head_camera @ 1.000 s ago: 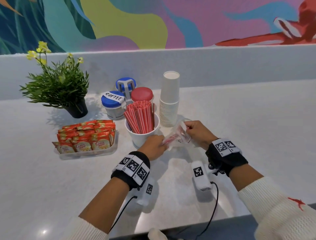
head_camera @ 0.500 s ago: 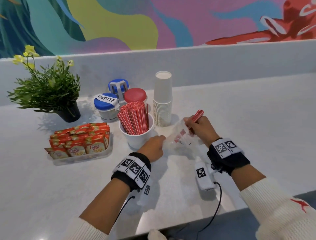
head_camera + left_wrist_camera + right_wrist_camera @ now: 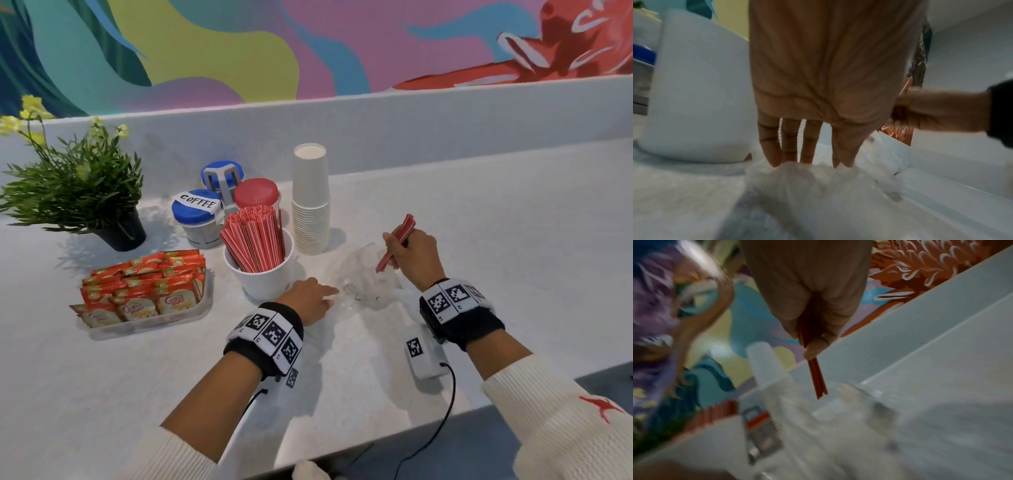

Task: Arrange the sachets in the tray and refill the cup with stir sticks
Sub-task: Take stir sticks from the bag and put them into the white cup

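Right hand (image 3: 412,255): pinching stir sticks (image 3: 397,241) beside cup (image 3: 263,270).
Left hand (image 3: 310,301): fingers straight, pressing bag (image 3: 368,284).
Risk: likely jamming against packed cup, scattering sticks.

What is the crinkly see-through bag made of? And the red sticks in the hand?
The bag looks like thin clear plastic film: it is glossy, wrinkled, and the counter shows through. The stir sticks in the right hand seem to be smooth red plastic, though paper is possible.
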The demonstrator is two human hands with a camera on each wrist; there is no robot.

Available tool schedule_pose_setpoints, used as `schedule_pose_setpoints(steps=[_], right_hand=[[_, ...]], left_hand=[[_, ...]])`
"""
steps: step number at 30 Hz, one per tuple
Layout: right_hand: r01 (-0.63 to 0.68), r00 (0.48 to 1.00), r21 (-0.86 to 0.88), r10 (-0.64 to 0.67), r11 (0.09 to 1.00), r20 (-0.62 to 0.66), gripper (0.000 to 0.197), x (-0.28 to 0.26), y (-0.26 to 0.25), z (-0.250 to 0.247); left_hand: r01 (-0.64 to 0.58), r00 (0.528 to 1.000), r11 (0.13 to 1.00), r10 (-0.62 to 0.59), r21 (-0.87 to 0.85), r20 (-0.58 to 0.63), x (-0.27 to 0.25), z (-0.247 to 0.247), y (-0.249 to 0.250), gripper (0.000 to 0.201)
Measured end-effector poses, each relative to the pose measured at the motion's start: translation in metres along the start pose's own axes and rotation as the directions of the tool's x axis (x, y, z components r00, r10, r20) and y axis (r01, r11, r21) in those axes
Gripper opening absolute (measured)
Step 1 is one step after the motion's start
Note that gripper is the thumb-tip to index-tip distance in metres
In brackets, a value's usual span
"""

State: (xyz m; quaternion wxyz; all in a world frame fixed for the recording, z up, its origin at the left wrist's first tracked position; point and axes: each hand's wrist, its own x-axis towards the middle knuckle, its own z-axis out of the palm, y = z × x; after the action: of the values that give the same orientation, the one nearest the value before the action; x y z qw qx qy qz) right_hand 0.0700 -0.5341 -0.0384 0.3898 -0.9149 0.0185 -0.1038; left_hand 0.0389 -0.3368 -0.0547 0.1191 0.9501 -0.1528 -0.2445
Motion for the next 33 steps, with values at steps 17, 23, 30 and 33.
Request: schedule_pose_setpoints(steps=[17, 23, 30, 33], right_hand=[[0.071, 0.977, -0.165, -0.035, 0.984, 0.211, 0.025, 0.003, -0.014, 0.049], [0.041, 0.986, -0.223, -0.003, 0.974, 0.168, 0.024, 0.016, -0.005, 0.037], [0.139, 0.985, -0.055, -0.132, 0.989, 0.111, 0.03, 0.024, -0.051, 0.028], [0.194, 0.974, 0.147, -0.209, 0.97, 0.092, 0.03, 0.025, -0.091, 0.024]], left_hand=[[0.072, 0.997, 0.995, -0.074, -0.069, -0.026, 0.0, -0.001, -0.006, 0.054], [-0.017, 0.989, 0.989, -0.005, -0.147, -0.15, -0.005, -0.017, -0.008, 0.048], [-0.153, 0.907, 0.938, 0.008, -0.312, -0.421, -0.025, -0.065, -0.014, 0.035], [-0.165, 0.845, 0.918, -0.057, -0.361, -0.532, -0.038, -0.09, -0.024, 0.031]])
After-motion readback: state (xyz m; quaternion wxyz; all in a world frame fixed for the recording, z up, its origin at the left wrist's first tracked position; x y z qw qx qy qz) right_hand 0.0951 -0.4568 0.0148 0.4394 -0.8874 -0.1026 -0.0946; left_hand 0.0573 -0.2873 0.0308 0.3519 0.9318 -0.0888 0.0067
